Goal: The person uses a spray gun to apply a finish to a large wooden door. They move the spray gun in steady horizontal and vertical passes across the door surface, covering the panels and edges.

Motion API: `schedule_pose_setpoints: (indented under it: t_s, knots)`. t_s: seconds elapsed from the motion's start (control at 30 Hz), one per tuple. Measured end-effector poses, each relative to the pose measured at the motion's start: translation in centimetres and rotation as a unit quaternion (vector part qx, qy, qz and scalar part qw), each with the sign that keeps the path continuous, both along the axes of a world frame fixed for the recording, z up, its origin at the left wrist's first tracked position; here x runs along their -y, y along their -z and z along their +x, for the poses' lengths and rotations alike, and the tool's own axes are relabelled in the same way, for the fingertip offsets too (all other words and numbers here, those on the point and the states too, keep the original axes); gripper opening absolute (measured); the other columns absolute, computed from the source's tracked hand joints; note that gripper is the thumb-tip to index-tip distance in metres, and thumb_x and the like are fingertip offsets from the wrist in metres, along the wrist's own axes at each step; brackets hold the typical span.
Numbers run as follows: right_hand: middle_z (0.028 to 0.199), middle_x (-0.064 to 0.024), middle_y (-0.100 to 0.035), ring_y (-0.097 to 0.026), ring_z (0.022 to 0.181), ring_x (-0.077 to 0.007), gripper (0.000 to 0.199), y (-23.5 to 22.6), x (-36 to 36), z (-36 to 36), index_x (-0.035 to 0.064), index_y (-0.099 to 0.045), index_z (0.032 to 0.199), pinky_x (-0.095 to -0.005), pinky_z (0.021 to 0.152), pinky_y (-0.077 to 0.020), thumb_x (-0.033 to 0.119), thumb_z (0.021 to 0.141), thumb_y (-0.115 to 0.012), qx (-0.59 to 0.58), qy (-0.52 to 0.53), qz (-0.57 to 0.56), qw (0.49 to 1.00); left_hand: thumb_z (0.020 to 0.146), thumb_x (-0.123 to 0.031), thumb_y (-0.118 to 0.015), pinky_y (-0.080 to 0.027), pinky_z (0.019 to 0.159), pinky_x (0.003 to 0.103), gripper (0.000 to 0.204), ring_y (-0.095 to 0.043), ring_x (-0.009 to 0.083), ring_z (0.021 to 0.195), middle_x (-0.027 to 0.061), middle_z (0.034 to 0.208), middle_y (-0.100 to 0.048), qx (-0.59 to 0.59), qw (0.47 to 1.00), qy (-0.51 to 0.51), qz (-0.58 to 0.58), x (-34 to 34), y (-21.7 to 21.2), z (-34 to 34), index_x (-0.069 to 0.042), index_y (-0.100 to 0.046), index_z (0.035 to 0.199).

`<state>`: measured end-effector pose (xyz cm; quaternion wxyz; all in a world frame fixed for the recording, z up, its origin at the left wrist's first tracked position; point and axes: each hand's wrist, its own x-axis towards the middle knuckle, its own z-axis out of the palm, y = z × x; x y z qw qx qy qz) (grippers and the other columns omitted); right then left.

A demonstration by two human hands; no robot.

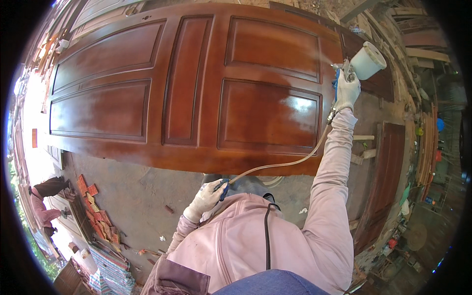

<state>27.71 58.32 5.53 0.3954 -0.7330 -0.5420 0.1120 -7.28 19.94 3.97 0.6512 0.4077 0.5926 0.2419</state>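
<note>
Our right hand [346,91] gripped the spray gun [361,63], upper right, misting the door [191,83]. Our left hand [209,196] pinched the hose [280,164]. Next, we judged, called for steady passes.

Woodworking yard: varnished door [196,83], stacked timber [418,44]

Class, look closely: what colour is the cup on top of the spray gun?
White; the cup on the spray gun shows best in the head view, above the right hand.

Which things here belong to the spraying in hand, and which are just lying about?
In use:
spray gun in the right hand
air hose, held by the left hand
panelled wooden door, wet and glossy

Lying about:
red bricks
second door on the ground
stacked timber
</note>
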Motion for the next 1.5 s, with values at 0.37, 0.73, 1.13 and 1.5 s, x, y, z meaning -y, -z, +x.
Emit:
schedule_pose_setpoints:
  t_s: [0.37,0.73,1.13,1.5]
  knots:
    - [0.078,-0.0069,-0.069,-0.065,0.061,-0.0121,0.027,-1.2,-1.7,-10.0,-0.0012,-0.067,0.109,-0.0259,0.054,-0.0542,0.016,0.089,-0.071,-0.366,-0.172,-0.070,0.912,0.099,-0.020,-0.054,-0.049,0.065,0.036,0.027,-0.060,0.0232,0.067,0.0161,0.078,-0.065,-0.034,0.998,-0.055,-0.007,0.6,0.4,-0.1,0.003,-0.064,0.109]
    - [0.076,-0.0055,-0.068,-0.063,0.056,-0.0119,0.021,0.6,-4.3,-5.0,0.0017,-0.068,0.105,-0.0248,0.048,-0.0512,0.014,0.089,-0.071,-0.289,-0.113,-0.037,0.950,0.099,-0.016,-0.052,-0.048,0.063,0.036,0.023,-0.056,0.0240,0.064,0.0156,0.077,-0.064,0.012,0.999,-0.052,0.004,0.2,0.5,0.0,0.003,-0.063,0.107]
    - [0.086,-0.0074,-0.070,-0.068,0.067,-0.0155,0.028,-1.3,-3.9,-4.7,0.0027,-0.069,0.111,-0.0289,0.058,-0.0548,0.018,0.088,-0.071,-0.268,-0.119,-0.068,0.953,0.099,-0.016,-0.052,-0.047,0.066,0.034,0.026,-0.056,0.0204,0.069,0.0157,0.080,-0.063,-0.017,1.000,0.014,-0.005,-0.9,0.2,0.3,0.005,-0.061,0.111]
    - [0.086,-0.0006,-0.069,-0.063,0.067,-0.0069,0.022,-4.8,4.4,-1.2,0.0022,-0.070,0.109,-0.0236,0.059,-0.0526,0.015,0.092,-0.067,-0.007,-0.079,0.093,0.992,0.085,-0.006,-0.060,-0.052,0.073,0.041,0.032,-0.063,0.0362,0.087,0.0221,0.113,-0.062,-0.065,0.987,0.126,0.071,0.8,2.2,-0.4,0.002,-0.063,0.116]
